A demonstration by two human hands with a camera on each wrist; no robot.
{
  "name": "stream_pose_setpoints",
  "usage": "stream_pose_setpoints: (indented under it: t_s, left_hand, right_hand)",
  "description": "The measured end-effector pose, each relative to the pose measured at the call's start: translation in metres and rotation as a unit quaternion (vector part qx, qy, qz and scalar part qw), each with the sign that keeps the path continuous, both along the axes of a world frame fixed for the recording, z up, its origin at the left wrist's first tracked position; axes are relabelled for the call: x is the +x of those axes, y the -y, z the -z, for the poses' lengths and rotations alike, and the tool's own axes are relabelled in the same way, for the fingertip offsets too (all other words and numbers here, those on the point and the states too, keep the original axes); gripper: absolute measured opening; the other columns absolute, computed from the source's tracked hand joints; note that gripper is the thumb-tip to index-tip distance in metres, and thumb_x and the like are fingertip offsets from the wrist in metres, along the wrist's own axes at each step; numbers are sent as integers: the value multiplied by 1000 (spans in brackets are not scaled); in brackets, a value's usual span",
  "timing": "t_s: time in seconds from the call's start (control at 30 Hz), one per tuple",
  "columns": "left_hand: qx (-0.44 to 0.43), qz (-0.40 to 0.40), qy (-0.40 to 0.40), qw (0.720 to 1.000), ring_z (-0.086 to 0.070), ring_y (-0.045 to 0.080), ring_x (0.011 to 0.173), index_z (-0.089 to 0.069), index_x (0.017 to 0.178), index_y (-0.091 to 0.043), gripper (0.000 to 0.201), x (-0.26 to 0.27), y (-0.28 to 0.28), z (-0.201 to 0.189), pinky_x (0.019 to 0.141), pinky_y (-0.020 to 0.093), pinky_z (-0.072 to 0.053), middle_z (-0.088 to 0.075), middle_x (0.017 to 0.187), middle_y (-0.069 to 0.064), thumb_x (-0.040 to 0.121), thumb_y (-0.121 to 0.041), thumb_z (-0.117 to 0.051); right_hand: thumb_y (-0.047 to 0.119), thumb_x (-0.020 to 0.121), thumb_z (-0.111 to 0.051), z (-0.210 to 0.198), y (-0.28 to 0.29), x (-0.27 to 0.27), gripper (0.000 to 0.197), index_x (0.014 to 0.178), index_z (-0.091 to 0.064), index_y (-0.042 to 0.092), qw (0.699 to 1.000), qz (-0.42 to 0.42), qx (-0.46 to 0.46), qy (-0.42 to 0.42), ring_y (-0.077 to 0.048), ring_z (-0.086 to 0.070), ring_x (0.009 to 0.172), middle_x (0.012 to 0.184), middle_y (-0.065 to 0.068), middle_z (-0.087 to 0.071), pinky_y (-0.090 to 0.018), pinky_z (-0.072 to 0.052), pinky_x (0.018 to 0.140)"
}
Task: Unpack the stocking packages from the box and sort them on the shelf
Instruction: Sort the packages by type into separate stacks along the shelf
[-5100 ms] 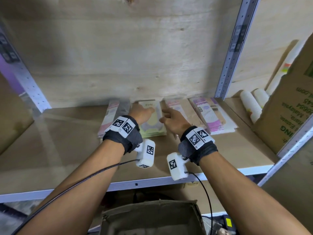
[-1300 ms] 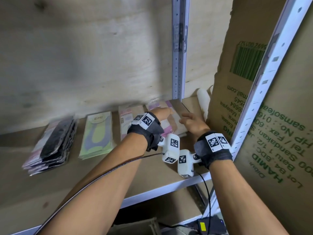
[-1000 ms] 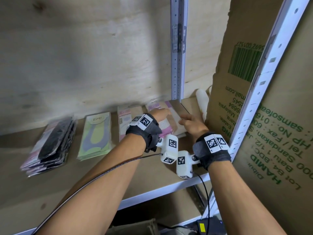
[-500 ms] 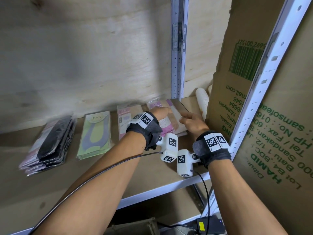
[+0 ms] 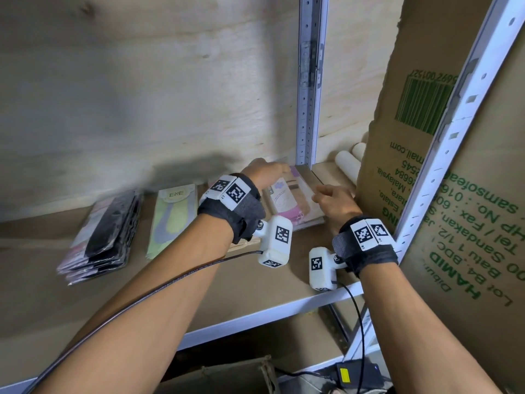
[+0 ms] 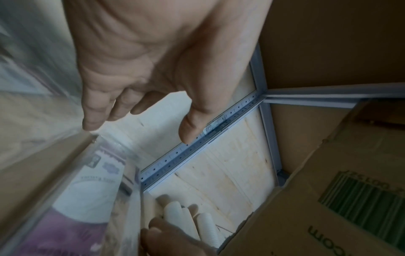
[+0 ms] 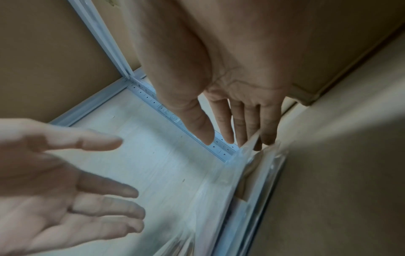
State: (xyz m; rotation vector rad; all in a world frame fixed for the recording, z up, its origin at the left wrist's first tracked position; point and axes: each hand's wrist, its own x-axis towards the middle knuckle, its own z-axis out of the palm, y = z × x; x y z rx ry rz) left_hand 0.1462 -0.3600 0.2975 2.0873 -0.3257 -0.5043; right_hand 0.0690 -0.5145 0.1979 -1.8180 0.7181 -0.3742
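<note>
Evidently squaring it up, the person's left hand (image 5: 262,173) and right hand (image 5: 333,204), both grips released, flank the pink-and-beige stocking-package stack (image 5: 295,201) beside the grey perforated metal upright (image 5: 308,81), the right fingertips (image 7: 254,138) nudging its edge.

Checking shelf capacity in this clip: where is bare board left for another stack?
Bare shelf board runs along the front edge, widest left of and before the black-package stack. A narrow strip separates that stack from the green package. The back right is crowded: pink packages, both hands, white rolls and the cardboard box.
</note>
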Motion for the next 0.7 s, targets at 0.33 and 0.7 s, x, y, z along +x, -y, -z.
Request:
stream_pose_setpoints:
  t_s: [0.33,0.7]
  left_hand:
    - [-43,-19,0,999,-59,27,113,-54,126,-13,74,-8,-88,3,105,44,-48,-59,123,6,66,-54,-70]
    - [-146,-47,-10,988,-66,24,109,-61,112,-13,27,-23,-195,6,101,34,-52,-69,110,1,91,-29,-68]
  right_hand:
    - [15,90,-60,-2,-3,-3,37,127,-62,9,999,-1,-8,-36,-27,-59,115,122,-12,-65,-42,-42,108]
    - [13,94,-58,-15,-14,-14,35,127,-62,5,995,3,-73,-69,-28,-55,120,131,-15,-60,-32,-38,104]
